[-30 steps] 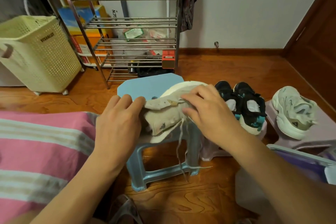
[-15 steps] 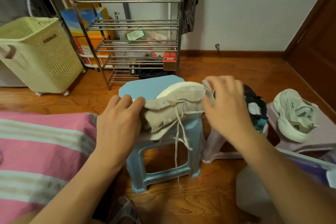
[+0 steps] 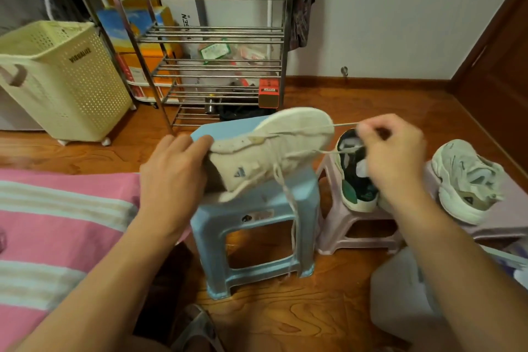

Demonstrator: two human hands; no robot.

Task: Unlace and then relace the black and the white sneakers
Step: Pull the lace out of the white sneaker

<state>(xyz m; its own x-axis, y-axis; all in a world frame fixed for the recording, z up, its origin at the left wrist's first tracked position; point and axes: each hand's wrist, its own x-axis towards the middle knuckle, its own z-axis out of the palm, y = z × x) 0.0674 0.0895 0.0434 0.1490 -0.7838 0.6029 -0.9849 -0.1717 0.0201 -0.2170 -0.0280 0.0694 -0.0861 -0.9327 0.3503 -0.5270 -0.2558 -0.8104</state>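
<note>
Unlacing of the white sneaker is underway: left hand grips its heel, right hand fingers pinch the lace, drawn taut. Next, probably, another pull frees the lace from the following eyelet.

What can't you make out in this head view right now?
- Black sneakers: the right hand covers the right part of the pair.
- Lace: its end is hidden inside the right hand's fingers.
- White sneaker: heel hidden by the left hand.
</note>
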